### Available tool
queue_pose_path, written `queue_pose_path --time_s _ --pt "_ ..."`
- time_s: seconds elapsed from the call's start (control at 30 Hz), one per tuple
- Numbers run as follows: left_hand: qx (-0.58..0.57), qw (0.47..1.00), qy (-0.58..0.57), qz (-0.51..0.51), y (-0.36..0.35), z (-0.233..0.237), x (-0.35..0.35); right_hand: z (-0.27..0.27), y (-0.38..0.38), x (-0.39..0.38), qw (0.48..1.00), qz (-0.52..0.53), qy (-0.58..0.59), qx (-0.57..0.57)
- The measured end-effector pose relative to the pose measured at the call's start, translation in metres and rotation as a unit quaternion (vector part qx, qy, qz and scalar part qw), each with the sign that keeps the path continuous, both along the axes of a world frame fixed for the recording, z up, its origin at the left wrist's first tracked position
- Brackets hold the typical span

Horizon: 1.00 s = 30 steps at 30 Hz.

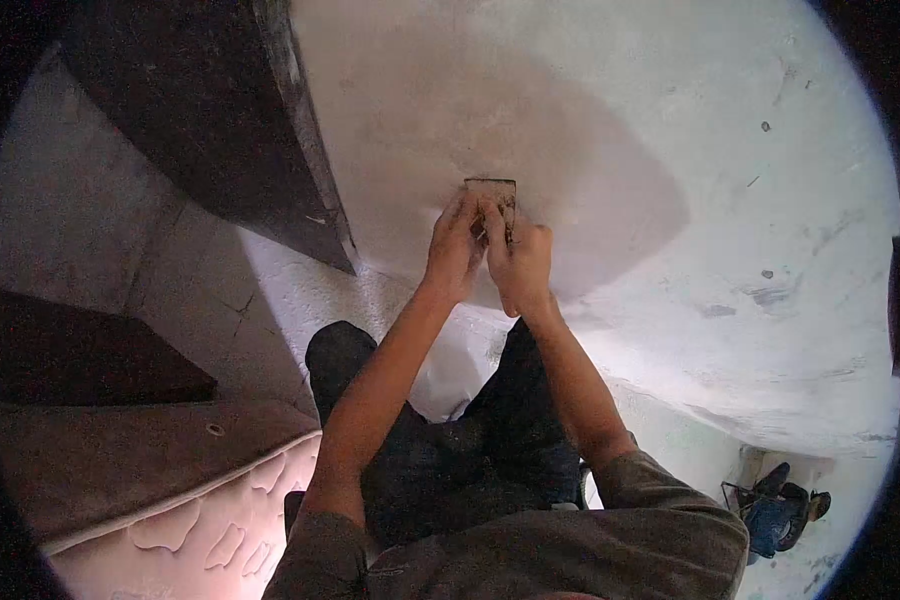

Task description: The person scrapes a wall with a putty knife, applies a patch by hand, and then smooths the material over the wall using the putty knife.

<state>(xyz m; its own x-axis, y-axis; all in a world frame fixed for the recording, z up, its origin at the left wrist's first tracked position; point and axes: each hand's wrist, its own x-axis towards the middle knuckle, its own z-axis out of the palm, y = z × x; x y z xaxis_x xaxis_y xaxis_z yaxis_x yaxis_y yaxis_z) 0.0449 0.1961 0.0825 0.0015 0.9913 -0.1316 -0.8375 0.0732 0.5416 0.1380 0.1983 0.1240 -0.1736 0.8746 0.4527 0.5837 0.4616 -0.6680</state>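
Both my hands meet on a flat, rectangular scraper point(493, 187) that lies against the pale wall point(590, 90). Its blade is smeared with light residue and has a dark line along the top edge. My right hand point(522, 262) is closed around its lower part, with a finger stretched up along the blade. From the left side, my left hand point(454, 245) presses its fingers together on the blade. The handle is hidden in my hands. A greyish, smooth-looking patch point(570, 140) surrounds the tool on the wall.
A dark panel point(200, 110) with a rough edge stands left of the wall. Beneath it lie a dark board point(80, 350) and a brown padded piece point(150, 460) over pink patterned fabric point(190, 540). My knees are bent below my hands. Dark and blue items point(775, 515) lie at lower right.
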Motion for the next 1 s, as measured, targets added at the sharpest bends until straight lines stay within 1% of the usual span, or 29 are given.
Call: queue_pose_path --time_s 0.1,0.17,0.23,0.27,0.3,0.33,0.37,0.43,0.47,0.5,0.53,0.57,0.63,0.67,0.73,0.8,0.87,0.93,0.97,1.0 --pt "0.010 1.000 -0.020 -0.004 0.004 -0.006 -0.002 -0.002 0.000 -0.002 0.999 -0.002 -0.024 0.022" --pt "0.003 1.000 -0.007 -0.008 0.006 -0.011 -0.005 -0.006 -0.001 -0.003 0.999 -0.005 -0.039 0.029" --pt "-0.006 1.000 0.006 -0.011 0.005 -0.008 -0.008 -0.013 0.003 -0.003 0.999 -0.034 -0.008 -0.040" --pt "-0.005 0.999 0.037 0.017 0.005 -0.007 -0.009 -0.015 0.007 -0.003 0.999 -0.034 -0.010 -0.041" --pt "-0.001 0.997 0.068 0.043 0.004 -0.005 -0.008 -0.013 0.014 -0.003 0.992 -0.010 0.051 -0.111" --pt "0.000 0.997 0.068 0.041 0.004 -0.004 -0.007 -0.009 0.017 -0.004 0.977 0.014 0.113 -0.178" --pt "0.000 0.996 0.070 0.055 0.006 -0.002 -0.007 -0.005 0.017 -0.004 0.978 0.014 0.117 -0.173" --pt "0.003 0.995 0.073 0.075 0.007 0.000 -0.010 0.011 0.009 -0.008 0.991 0.020 0.079 -0.105" --pt "0.003 0.996 0.071 0.054 0.003 -0.001 -0.009 0.010 0.005 -0.006 0.991 0.022 0.079 -0.104" --pt "0.004 0.997 0.068 0.033 -0.002 -0.001 -0.009 0.008 0.000 -0.004 0.996 0.028 0.057 -0.070" --pt "0.005 0.997 0.067 0.035 -0.004 -0.002 -0.008 0.004 -0.001 -0.003 0.998 0.033 0.037 -0.037" --pt "0.008 0.998 0.057 0.032 -0.005 -0.003 -0.005 0.001 -0.001 -0.003 0.998 0.032 0.036 -0.037" --pt "0.008 0.999 0.044 0.026 -0.008 -0.005 -0.003 -0.006 -0.004 0.000 0.999 0.016 -0.023 0.038" --pt "0.004 0.999 0.028 0.015 -0.009 -0.006 -0.003 -0.010 -0.005 0.001 0.999 0.013 -0.025 0.035" --pt "0.002 1.000 0.013 0.008 -0.007 -0.005 -0.003 -0.014 -0.003 0.001 0.999 -0.005 -0.036 -0.016" --pt "-0.010 1.000 0.014 0.021 -0.004 -0.004 -0.003 -0.014 -0.002 0.000 1.000 -0.002 -0.021 -0.007" --pt "-0.001 1.000 0.013 0.010 0.001 -0.009 -0.004 -0.014 -0.003 0.000 1.000 -0.001 -0.008 -0.001" --pt "0.008 1.000 0.011 -0.001 0.001 -0.008 -0.005 -0.015 -0.003 -0.002 0.998 -0.006 -0.034 0.051" --pt "0.017 1.000 0.015 0.005 0.000 -0.008 -0.005 -0.017 -0.003 -0.002 0.998 -0.006 -0.035 0.051" --pt "0.026 0.999 0.018 0.010 -0.001 -0.008 -0.005 -0.021 -0.003 -0.002 0.999 -0.006 -0.012 0.035"
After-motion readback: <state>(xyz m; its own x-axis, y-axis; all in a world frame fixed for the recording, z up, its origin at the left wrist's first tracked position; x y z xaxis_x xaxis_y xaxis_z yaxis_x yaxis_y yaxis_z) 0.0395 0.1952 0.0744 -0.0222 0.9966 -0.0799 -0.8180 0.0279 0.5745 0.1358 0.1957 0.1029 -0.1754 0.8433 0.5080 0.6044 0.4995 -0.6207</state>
